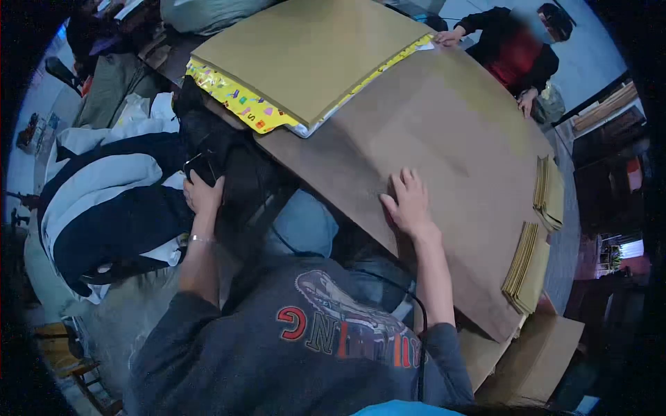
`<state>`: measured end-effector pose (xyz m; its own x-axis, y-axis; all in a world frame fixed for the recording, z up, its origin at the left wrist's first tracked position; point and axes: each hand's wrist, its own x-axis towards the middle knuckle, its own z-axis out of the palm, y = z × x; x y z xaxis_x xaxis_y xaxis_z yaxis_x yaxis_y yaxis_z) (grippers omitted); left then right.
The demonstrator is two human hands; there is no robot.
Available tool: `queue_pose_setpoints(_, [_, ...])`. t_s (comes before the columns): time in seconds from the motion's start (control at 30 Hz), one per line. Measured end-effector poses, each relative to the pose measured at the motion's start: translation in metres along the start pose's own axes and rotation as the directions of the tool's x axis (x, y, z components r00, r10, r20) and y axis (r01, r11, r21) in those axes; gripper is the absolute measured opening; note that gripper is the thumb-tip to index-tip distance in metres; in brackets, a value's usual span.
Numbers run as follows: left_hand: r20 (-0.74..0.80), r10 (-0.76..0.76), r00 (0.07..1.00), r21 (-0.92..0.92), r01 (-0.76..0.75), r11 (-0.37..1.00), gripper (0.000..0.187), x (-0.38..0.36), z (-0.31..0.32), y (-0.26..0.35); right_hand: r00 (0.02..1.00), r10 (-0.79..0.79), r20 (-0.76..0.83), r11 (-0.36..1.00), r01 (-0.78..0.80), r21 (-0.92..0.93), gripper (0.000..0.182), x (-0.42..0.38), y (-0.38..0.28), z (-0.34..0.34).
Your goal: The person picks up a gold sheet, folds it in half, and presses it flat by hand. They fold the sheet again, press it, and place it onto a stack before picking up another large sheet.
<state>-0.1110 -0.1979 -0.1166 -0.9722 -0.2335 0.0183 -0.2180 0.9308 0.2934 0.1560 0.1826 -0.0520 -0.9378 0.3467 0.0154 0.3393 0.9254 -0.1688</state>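
Observation:
On the left, my left hand (203, 192) is wrapped round a dark phone (202, 166), held above black cloth. My right hand (411, 204) lies palm down on the brown tabletop (458, 159) near its front edge, with the fingers apart and nothing held. Beyond my hands, a large flat brown board (312, 55) rests over yellow patterned sheets (239, 104), whose edges show along two sides.
Two stacks of folded cardboard (548, 194) (527, 267) stand at the right table edge, above an open cardboard box (541, 353). Another person (517, 52) is at the far right corner, hands at the table. Dark and white clothing (118, 208) is heaped at the left.

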Motion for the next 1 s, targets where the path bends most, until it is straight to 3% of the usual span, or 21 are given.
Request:
queue_pose_setpoints(0.1, [-0.003, -0.063, 0.998, -0.013, 0.063, 0.998, 0.087, 0.019, 0.012, -0.001, 0.976, -0.210, -0.058, 0.978, 0.211, -0.004, 0.056, 0.066, -0.030, -0.037])
queue_pose_setpoints(0.13, [0.009, -0.017, 1.000, -0.054, 0.017, 0.998, 0.086, 0.018, 0.008, -0.004, 0.955, -0.284, -0.092, 0.959, 0.283, -0.015, 0.056, 0.087, -0.040, -0.045])
queue_pose_setpoints(0.27, [0.023, -0.069, 0.997, -0.070, 0.071, 0.995, 0.083, 0.019, 0.000, 0.001, 0.832, -0.487, -0.264, 0.862, 0.507, 0.006, 0.051, 0.154, -0.073, -0.049])
queue_pose_setpoints(0.4, [0.054, -0.158, 0.986, -0.085, 0.162, 0.983, 0.089, 0.024, -0.006, 0.014, 0.784, -0.540, -0.306, 0.826, 0.564, -0.010, 0.046, 0.199, -0.091, -0.041])
queue_pose_setpoints(0.47, [-0.047, -0.097, 0.994, -0.124, 0.091, 0.988, 0.091, 0.026, 0.002, 0.010, 0.769, -0.559, -0.310, 0.813, 0.582, -0.020, 0.046, 0.218, -0.095, -0.036])
queue_pose_setpoints(0.7, [0.010, -0.121, 0.993, -0.167, 0.121, 0.979, 0.093, 0.030, 0.011, -0.002, 0.802, -0.543, -0.249, 0.819, 0.571, 0.055, 0.046, 0.260, -0.103, -0.025])
queue_pose_setpoints(0.77, [-0.076, 0.044, 0.996, -0.183, -0.057, 0.981, 0.096, 0.034, 0.024, -0.017, 0.825, -0.515, -0.230, 0.843, 0.536, 0.035, 0.047, 0.266, -0.100, -0.014])
queue_pose_setpoints(0.8, [-0.074, 0.037, 0.997, -0.181, -0.050, 0.982, 0.096, 0.029, 0.017, -0.014, 0.824, -0.520, -0.225, 0.840, 0.541, 0.038, 0.047, 0.266, -0.099, -0.011])
queue_pose_setpoints(0.87, [-0.089, 0.162, 0.983, -0.141, -0.174, 0.975, 0.097, 0.013, -0.013, 0.016, 0.824, -0.516, -0.232, 0.849, 0.528, -0.013, 0.047, 0.263, -0.098, -0.010])
queue_pose_setpoints(0.93, [-0.322, 0.465, 0.825, -0.200, -0.539, 0.818, 0.087, 0.004, -0.024, 0.056, 0.848, -0.499, -0.181, 0.856, 0.514, 0.051, 0.047, 0.264, -0.099, -0.015])
queue_pose_setpoints(1.0, [-0.409, 0.648, 0.643, -0.492, -0.753, 0.437, 0.065, -0.004, -0.035, 0.117, 0.846, -0.499, -0.188, 0.839, 0.526, 0.140, 0.045, 0.269, -0.093, -0.016])
